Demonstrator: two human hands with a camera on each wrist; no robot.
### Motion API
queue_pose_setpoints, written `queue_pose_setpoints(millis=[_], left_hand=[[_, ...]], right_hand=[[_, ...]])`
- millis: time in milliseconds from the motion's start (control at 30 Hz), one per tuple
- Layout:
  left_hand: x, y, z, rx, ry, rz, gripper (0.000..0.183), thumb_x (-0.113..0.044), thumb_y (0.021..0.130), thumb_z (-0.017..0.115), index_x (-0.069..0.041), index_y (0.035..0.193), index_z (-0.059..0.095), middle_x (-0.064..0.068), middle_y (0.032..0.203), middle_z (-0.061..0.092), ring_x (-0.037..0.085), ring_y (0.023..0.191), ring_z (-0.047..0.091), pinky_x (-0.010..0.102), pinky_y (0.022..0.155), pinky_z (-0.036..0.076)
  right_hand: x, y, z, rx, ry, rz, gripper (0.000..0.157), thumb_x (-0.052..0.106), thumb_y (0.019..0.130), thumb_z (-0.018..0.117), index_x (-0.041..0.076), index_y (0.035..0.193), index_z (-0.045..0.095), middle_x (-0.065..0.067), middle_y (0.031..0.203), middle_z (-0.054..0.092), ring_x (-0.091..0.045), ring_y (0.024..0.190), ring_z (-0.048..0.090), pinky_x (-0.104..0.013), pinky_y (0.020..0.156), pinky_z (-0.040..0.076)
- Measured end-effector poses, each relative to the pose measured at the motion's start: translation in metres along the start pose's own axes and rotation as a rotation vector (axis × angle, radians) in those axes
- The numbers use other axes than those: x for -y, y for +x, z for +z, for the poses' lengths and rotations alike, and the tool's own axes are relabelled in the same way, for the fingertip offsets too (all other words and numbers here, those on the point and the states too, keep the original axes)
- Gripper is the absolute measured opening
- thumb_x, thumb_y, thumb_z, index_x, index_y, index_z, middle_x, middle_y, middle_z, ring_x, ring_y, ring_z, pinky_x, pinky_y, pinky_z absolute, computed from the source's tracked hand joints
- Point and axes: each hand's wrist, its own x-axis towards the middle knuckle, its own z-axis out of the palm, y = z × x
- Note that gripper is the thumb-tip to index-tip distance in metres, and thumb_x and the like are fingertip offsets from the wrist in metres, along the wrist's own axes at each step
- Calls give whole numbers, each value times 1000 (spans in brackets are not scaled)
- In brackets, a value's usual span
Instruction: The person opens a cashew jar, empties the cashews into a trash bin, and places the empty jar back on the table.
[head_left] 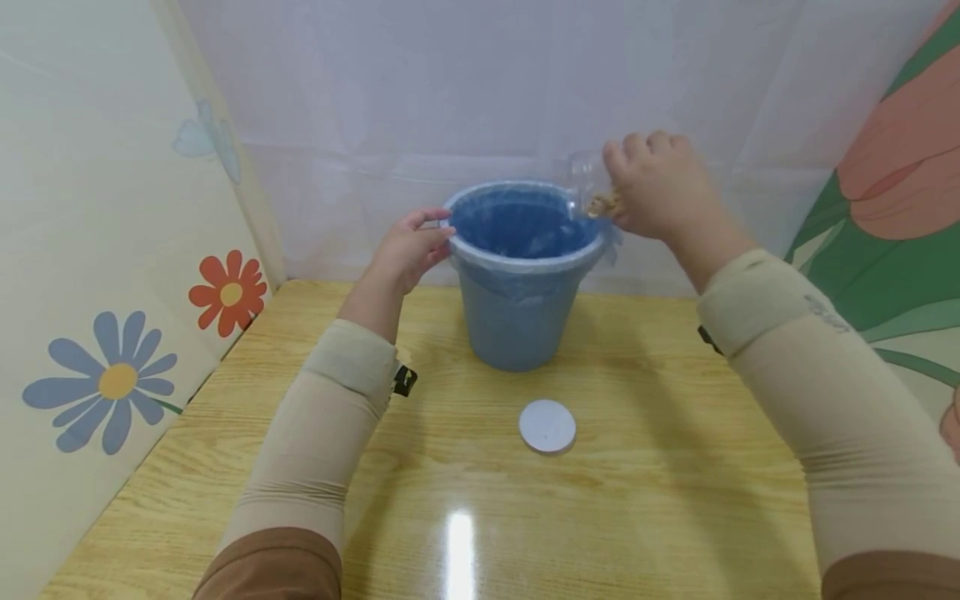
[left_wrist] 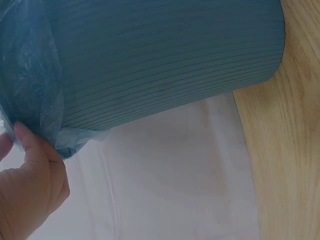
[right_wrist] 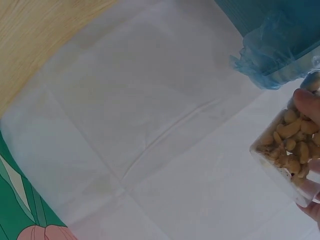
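Observation:
A blue trash bin [head_left: 516, 312], lined with a thin clear-blue plastic bag [left_wrist: 35, 70], stands upright near the back of the table. My left hand [head_left: 411, 250] pinches its rim on the left side, thumb and fingers on the bag-covered edge. My right hand [head_left: 656, 187] grips a clear jar [head_left: 588, 171], tilted with its mouth toward the bin's right rim. Inside the jar, tan nuts [right_wrist: 295, 132], which look like cashews, lie along its lower side. A round white lid [head_left: 547, 426] lies flat on the table in front of the bin.
The wood-grain table [head_left: 637, 500] runs back to a white cloth wall [head_left: 390, 92]. Flower-printed panels stand at the left [head_left: 97, 208] and right. A loose gathered end of the bag [right_wrist: 262, 50] hangs off the bin's right side.

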Motion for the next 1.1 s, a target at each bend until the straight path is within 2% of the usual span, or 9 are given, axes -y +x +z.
queue_pose_setpoints(millis=[467,800,967,1100], left_hand=[[0,0,-1,-7,-4,-12,40,-4,88,59,-10,126,52,7,110,51,13,85,57,25,87,49],[0,1,-1,-4,0,-6,39,-4,88,58,-10,126,52,7,110,51,13,87,57,25,88,48],[0,1,-1,-5,-2,-11,40,-4,88,58,-9,127,52,7,109,51,13,85,57,26,88,49],[1,1,-1,-5,7,-12,40,-5,88,58,-10,127,52,7,109,51,13,85,57,25,87,49]], right_hand=[[4,3,5,-111,-25,-53,69,32,71,74,-4,118,40,-29,109,48,-47,97,45,-60,85,41],[9,4,2,-105,-44,-93,72,32,71,76,-2,123,37,-27,115,46,-47,102,44,-60,92,37],[13,4,4,-94,-65,-105,71,28,75,72,-1,128,36,-27,119,46,-47,106,44,-60,95,35],[15,3,6,-98,-78,-110,73,27,73,74,-1,129,35,-27,119,46,-46,106,44,-59,95,35]])
